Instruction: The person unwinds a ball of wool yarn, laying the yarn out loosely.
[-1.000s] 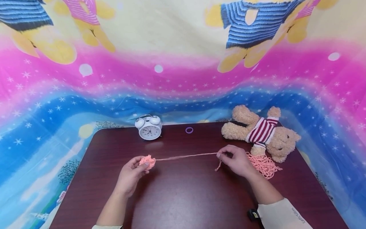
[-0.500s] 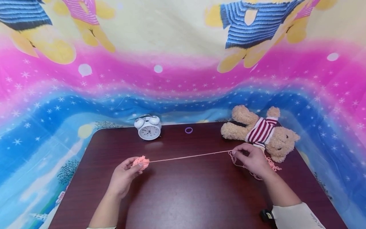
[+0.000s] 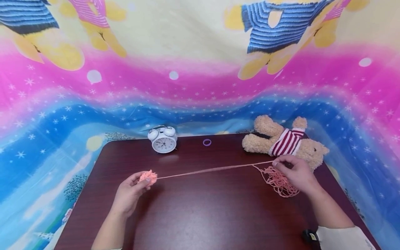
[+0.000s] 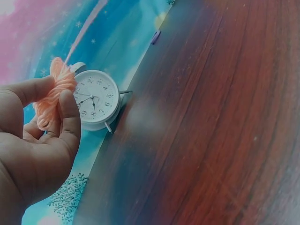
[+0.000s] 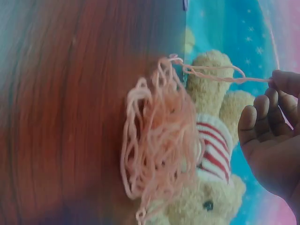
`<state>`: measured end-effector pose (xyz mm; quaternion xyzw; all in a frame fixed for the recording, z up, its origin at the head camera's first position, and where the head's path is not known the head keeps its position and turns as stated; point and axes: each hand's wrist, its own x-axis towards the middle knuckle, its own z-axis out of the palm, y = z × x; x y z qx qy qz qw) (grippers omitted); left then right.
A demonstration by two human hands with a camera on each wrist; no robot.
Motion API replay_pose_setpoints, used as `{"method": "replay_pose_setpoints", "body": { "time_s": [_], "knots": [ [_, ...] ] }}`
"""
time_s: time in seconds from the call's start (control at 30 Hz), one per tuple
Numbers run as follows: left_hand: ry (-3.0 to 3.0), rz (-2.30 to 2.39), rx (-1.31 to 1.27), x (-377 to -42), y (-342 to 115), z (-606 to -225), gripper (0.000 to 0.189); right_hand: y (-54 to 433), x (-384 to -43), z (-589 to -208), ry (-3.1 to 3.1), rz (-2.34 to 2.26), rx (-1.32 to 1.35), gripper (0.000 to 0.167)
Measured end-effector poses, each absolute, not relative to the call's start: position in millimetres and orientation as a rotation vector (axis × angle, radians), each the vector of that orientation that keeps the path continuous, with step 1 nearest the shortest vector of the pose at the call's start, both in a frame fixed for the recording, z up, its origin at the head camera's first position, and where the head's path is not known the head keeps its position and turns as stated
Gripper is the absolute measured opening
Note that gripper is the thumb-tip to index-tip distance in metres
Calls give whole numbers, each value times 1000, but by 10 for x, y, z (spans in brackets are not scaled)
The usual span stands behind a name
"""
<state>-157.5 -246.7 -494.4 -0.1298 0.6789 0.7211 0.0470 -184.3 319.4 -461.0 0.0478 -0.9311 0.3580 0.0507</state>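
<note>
My left hand (image 3: 128,194) pinches a small wound bundle of peach yarn (image 3: 148,178) between thumb and fingers, as the left wrist view shows. From that bundle (image 4: 57,93) a taut strand (image 3: 212,169) runs rightward and slightly up to my right hand (image 3: 298,175). Thumb and forefinger of the right hand pinch the strand; its other fingers are loosely bent in the right wrist view. A tangled pile of loose peach yarn (image 3: 278,182) lies on the table just below and left of the right hand. One looped strand (image 5: 211,75) leads from the pile toward those fingertips.
A white twin-bell alarm clock (image 3: 164,143) stands at the table's back left. A purple ring (image 3: 207,142) lies near the back edge. At the back right a teddy bear (image 3: 285,140) in a striped shirt lies beside the yarn pile. Printed cloth (image 3: 193,90) hangs behind the dark wooden table (image 3: 200,208).
The right hand has moved right, over the yarn pile and partly across the bear, and the left hand a little left. The strand between them has grown longer.
</note>
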Motion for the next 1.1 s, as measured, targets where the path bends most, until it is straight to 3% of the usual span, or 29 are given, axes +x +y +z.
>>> {"method": "replay_pose_setpoints", "body": {
  "time_s": [0.77, 1.1],
  "knots": [
    [2099, 2205, -455, -1495, -2864, -4930, 58, 3984, -1662, -4583, -2721, 1017, -11, 21],
    [2093, 2233, -479, -1439, -3181, -5002, 52, 4274, -1577, -4597, -2726, 963, -133, 32]
  ]
}}
